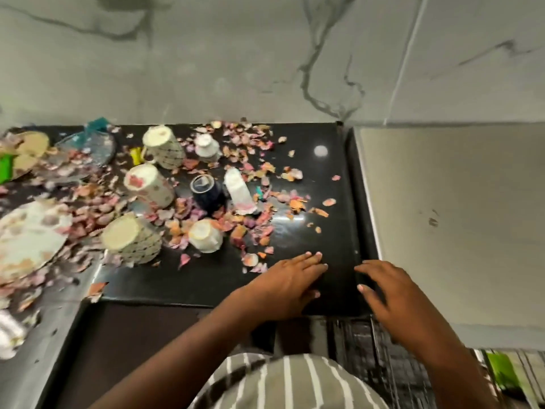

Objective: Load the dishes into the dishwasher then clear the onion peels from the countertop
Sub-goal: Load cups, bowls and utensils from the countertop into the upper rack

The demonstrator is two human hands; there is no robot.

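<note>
Pink and orange onion peels (244, 184) lie scattered over the black countertop (318, 178). Several upturned cups stand among them: two net-patterned mugs (163, 146) (131, 239), a floral mug (149, 185), a dark blue cup (206, 191), a tall white glass (239, 188) and small white cups (205, 234) (208, 147). A floral plate (28, 234) lies at the left. My left hand (287, 283) rests flat on the counter's front right part, fingers apart, empty. My right hand (389, 290) is on the counter's right edge, fingers spread, holding nothing.
More plates and a glass dish (88, 146) crowd the far left with a green item (4, 168). A grey steel surface (451, 219) adjoins the counter on the right. A marble wall (265, 54) stands behind. A dark wire rack (383, 358) shows below the counter's front edge.
</note>
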